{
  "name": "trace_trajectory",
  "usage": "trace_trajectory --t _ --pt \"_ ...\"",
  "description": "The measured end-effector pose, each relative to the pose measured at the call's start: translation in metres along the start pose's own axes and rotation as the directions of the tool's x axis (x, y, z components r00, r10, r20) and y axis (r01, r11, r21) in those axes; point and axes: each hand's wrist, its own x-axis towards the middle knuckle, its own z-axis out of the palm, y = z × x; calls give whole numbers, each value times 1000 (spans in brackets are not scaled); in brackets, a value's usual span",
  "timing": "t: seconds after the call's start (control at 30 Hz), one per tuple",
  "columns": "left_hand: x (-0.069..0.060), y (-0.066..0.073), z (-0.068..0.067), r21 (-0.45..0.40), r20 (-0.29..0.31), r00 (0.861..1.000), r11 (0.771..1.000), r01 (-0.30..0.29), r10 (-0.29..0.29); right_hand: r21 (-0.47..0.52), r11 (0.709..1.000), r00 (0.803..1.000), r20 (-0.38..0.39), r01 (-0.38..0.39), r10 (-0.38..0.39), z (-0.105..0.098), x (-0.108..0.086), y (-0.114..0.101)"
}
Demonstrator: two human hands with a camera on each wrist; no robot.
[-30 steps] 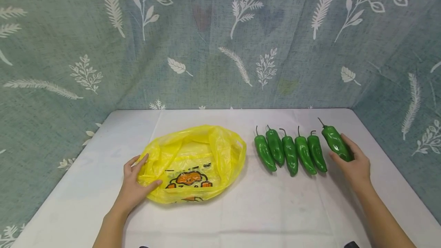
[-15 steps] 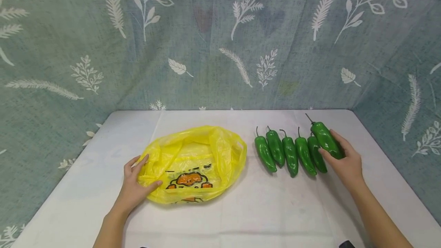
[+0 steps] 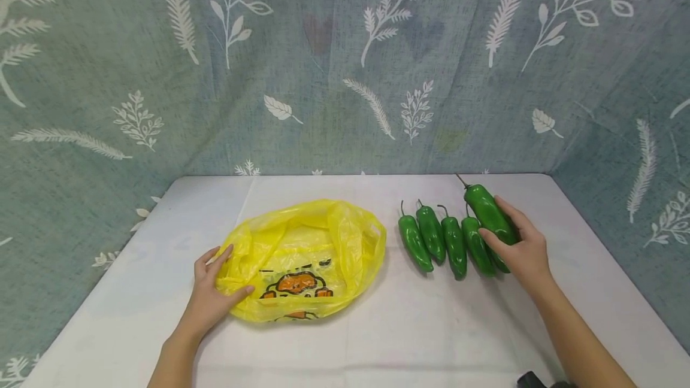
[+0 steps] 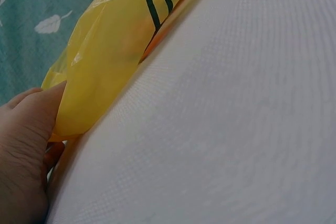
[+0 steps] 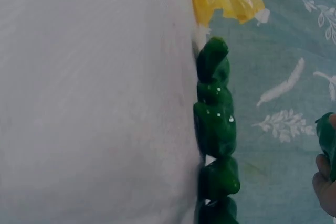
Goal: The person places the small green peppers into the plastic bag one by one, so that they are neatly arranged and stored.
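Note:
A yellow plastic bag (image 3: 353,250) with an orange cartoon print lies with its mouth wide on the table. My left hand (image 3: 211,292) holds its left rim; in the left wrist view the thumb side of that hand (image 4: 26,145) is against the yellow film. My right hand (image 3: 523,250) grips a green chili pepper (image 3: 487,211), stem pointing up and left, above the right end of a row of several similar green peppers (image 3: 454,244). The rightmost pepper in the row is mostly hidden. In the right wrist view, only part of the held pepper (image 5: 326,137) shows at the edge.
A white cloth (image 3: 409,328) covers the table. Behind it hangs a green-grey curtain (image 3: 323,106) with white leaf prints. The row of peppers stands just right of the bag, with a strip of cloth between.
My right hand has carried the held pepper leftward, from right of the row to above its right end. My left hand stays at the bag's rim.

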Motion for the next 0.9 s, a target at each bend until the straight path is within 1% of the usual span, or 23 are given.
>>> trace_trajectory --t 0.13,0.33,0.5,0.6,0.77,0.9 --pt "0 -1 1 2 -2 1000 1000 -3 3 29 999 999 22 37 -38 4 1 -8" --pt "3 0 3 -5 -8 1000 1000 -29 29 77 993 995 37 91 -94 11 2 -18" --pt "2 -2 3 -6 -5 1000 1000 -28 28 134 982 988 62 135 -144 21 5 -28" --pt "2 -4 3 -6 -9 1000 1000 -28 28 144 977 983 75 155 -167 27 7 -33" --pt "1 -3 2 -2 -14 1000 1000 -27 27 155 975 978 105 161 -179 35 9 -39" --pt "-1 -3 1 -1 -10 1000 1000 -18 18 158 979 977 148 131 -155 39 11 -46"
